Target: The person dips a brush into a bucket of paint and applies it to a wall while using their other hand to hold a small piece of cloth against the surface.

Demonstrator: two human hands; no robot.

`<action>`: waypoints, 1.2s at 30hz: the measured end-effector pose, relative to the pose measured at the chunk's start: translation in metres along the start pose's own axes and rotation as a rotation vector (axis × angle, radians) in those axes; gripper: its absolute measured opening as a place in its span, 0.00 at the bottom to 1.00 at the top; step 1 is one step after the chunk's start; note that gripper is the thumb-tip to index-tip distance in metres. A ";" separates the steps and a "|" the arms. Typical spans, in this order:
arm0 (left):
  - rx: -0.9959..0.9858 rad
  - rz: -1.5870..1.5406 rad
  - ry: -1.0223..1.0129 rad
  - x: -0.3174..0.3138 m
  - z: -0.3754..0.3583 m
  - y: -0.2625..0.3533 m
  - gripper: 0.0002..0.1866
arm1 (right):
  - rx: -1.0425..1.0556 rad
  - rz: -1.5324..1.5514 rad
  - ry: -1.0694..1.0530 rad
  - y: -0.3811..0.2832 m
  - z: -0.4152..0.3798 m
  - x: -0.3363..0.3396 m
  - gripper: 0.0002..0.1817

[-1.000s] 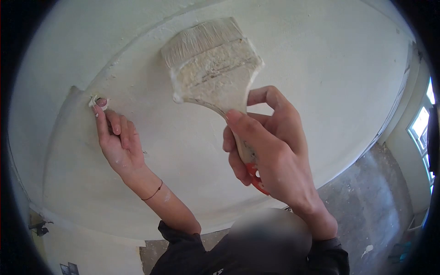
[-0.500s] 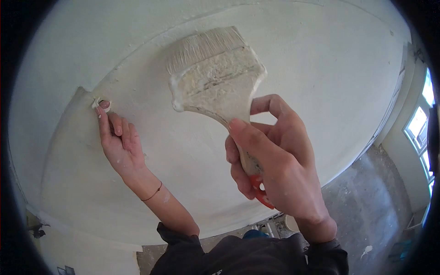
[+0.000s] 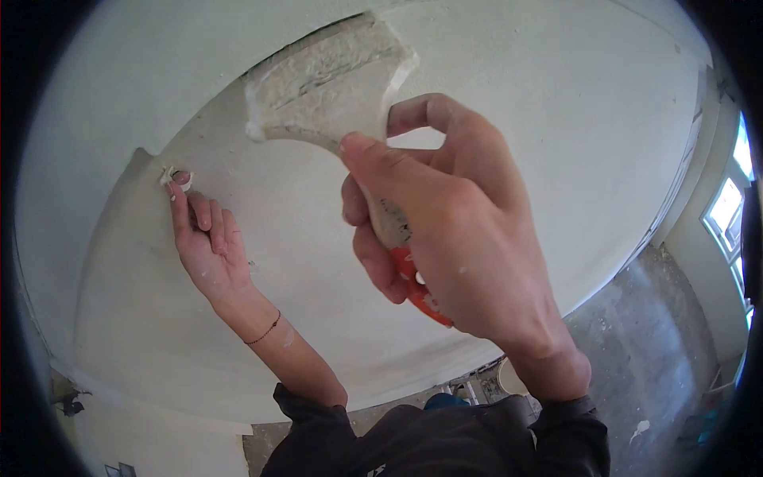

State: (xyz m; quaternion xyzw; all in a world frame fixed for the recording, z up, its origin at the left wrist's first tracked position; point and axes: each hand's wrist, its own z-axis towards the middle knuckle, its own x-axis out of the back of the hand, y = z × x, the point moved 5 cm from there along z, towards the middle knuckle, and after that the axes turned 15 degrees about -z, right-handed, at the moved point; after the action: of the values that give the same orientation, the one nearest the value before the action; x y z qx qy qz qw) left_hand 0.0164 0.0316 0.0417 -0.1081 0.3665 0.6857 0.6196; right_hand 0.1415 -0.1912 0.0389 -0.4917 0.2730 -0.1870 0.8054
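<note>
My right hand (image 3: 453,199) is closed round the handle of a wide paintbrush (image 3: 326,87), which is crusted with white paint and has a red grip end. The brush head is up at a curved ridge on the pale wall (image 3: 524,119). Its bristles are out of sight there, and a dark line shows along its top edge. Far to the left, my left hand (image 3: 211,246) has its fingers curled at a small white ring (image 3: 176,178) round a hole in the wall. A fingertip shows inside that ring.
Below right lies a grey concrete floor (image 3: 612,350) with paint spots. A pale bucket (image 3: 511,377) stands by my right forearm, near what looks like part of a ladder (image 3: 472,391). Windows (image 3: 727,215) are at the far right.
My right hand has moved up and to the left with the paintbrush, and the bristles that showed before are now hidden at the ridge. My left hand has stayed at the ring.
</note>
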 end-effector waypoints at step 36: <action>-0.042 0.055 0.027 0.001 0.000 0.002 0.12 | -0.150 0.078 0.029 0.034 -0.025 0.010 0.12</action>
State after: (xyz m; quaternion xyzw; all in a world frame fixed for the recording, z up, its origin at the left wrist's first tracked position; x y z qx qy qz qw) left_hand 0.0141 0.0325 0.0413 -0.1200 0.3633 0.7084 0.5932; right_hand 0.1350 -0.1987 -0.0028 -0.5370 0.3167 -0.1416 0.7689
